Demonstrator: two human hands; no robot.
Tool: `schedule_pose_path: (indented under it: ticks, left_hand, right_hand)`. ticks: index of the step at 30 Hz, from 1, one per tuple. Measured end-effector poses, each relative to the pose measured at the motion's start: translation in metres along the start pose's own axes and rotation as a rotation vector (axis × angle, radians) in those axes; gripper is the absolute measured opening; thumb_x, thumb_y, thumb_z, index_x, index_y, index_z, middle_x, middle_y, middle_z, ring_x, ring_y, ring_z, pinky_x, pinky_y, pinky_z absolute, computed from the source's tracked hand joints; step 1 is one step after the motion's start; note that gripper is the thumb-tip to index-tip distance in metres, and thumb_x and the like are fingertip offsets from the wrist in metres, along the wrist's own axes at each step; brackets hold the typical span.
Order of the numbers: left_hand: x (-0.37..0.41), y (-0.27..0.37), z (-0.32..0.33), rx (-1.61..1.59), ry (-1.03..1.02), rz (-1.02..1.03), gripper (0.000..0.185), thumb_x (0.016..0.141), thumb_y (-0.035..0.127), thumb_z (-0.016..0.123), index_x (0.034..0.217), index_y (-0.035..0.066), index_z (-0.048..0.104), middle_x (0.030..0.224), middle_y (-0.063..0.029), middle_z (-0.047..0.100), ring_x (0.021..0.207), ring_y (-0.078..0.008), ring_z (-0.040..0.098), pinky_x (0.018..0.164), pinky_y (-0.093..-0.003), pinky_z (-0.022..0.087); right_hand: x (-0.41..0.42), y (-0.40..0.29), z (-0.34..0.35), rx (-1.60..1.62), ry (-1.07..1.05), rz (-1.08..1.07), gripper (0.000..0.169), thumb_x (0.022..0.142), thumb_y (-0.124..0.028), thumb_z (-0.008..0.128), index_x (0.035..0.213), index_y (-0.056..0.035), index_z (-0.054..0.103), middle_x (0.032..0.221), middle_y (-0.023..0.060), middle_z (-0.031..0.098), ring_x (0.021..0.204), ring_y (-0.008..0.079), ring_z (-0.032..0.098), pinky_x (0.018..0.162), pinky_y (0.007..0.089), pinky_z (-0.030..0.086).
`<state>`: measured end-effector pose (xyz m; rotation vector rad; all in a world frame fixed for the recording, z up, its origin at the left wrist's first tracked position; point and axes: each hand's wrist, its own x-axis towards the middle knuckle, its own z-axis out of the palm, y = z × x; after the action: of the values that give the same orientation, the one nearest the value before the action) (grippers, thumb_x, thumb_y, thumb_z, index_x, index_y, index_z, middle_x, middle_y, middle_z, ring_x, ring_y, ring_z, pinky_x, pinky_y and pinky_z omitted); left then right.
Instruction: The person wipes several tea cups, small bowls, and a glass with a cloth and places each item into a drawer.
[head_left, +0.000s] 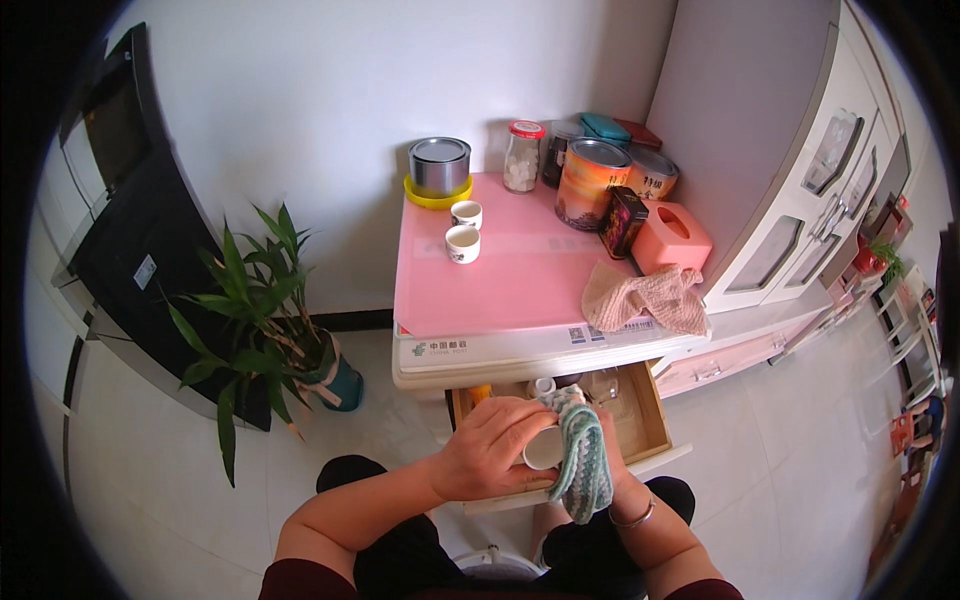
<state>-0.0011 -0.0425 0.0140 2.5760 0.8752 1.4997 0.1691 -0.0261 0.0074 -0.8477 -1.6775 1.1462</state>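
Note:
My left hand (499, 448) grips a small white cup (543, 448), its mouth turned toward me. A green and white knitted cloth (586, 465) is in my right hand (609, 442), pressed against the cup's side and hanging down over my fingers, which it largely hides. Both hands are above an open wooden drawer (649, 420). Inside the drawer are a white cup-like piece (541, 386) and clear glassware (604, 384). On the pink-covered cabinet top (502, 289) stand two small white cups, a nearer one (463, 245) and a farther one (466, 214).
A metal tin (440, 166) sits on a yellow dish (439, 201). Toward the back right are a sugar-like jar (521, 161), orange tins (592, 184), a pink tissue box (673, 240) and a crumpled pink cloth (641, 296). A potted plant (330, 382) stands left; a white cupboard (795, 202) rises right.

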Motion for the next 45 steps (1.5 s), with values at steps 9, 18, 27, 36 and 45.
schedule_pose_path:
  ticks: [9, 18, 27, 36, 45]
  left_hand:
    - [0.005, -0.008, -0.004, -0.017, 0.068, -0.109, 0.059, 0.060, 0.006, 0.075, 0.111, -0.005, 0.046, 0.103, -0.0171, 0.052, 0.093, -0.0313, 0.053, 0.083, -0.0353, 0.044]
    - [0.051, -0.046, -0.016, 0.067, 0.078, -0.347, 0.053, 0.065, 0.010, 0.073, 0.109, -0.002, 0.046, 0.103, -0.0156, 0.051, 0.097, -0.0341, 0.051, 0.078, -0.0372, 0.044]
    - [0.108, -0.137, -0.004, 0.599, -0.087, -0.311, 0.043, 0.060, 0.028, 0.075, 0.094, 0.009, 0.057, 0.090, -0.0080, 0.058, 0.094, -0.0251, 0.050, 0.086, -0.0407, 0.031]
    - [0.111, -0.181, 0.013, 0.684, -0.109, -0.504, 0.045, 0.066, 0.037, 0.067, 0.094, 0.003, 0.060, 0.112, -0.0146, 0.052, 0.116, -0.0285, 0.037, 0.099, -0.0552, 0.017]
    - [0.100, -0.178, 0.007, 0.848, 0.040, -0.395, 0.050, 0.072, 0.030, 0.063, 0.112, 0.002, 0.051, 0.126, -0.0136, 0.041, 0.122, -0.0319, 0.029, 0.101, -0.0488, 0.019]
  right_hand:
    - [0.018, -0.010, -0.002, 0.135, 0.170, 0.078, 0.037, 0.093, -0.030, 0.041, 0.088, 0.0025, 0.058, 0.072, 0.0002, 0.057, 0.066, 0.0057, 0.049, 0.058, 0.0211, 0.043]
    - [0.074, -0.008, -0.018, 0.157, 0.057, 0.001, 0.039, 0.093, -0.032, 0.041, 0.083, 0.0013, 0.059, 0.071, -0.0014, 0.056, 0.065, 0.0038, 0.047, 0.058, 0.0196, 0.040]
    - [0.082, 0.001, -0.023, 0.286, 0.044, 0.027, 0.037, 0.094, -0.029, 0.040, 0.100, 0.0024, 0.058, 0.080, 0.0002, 0.059, 0.071, 0.0045, 0.052, 0.064, 0.0196, 0.044]
    - [0.080, 0.025, -0.029, 0.206, -0.014, 0.004, 0.034, 0.093, -0.030, 0.044, 0.093, 0.0015, 0.057, 0.078, -0.0025, 0.055, 0.071, 0.0036, 0.046, 0.064, 0.0189, 0.041]
    - [0.072, 0.015, -0.038, 0.463, 0.036, 0.090, 0.043, 0.093, -0.039, 0.037, 0.079, -0.0033, 0.058, 0.067, -0.0030, 0.054, 0.060, 0.0038, 0.046, 0.054, 0.0184, 0.039]
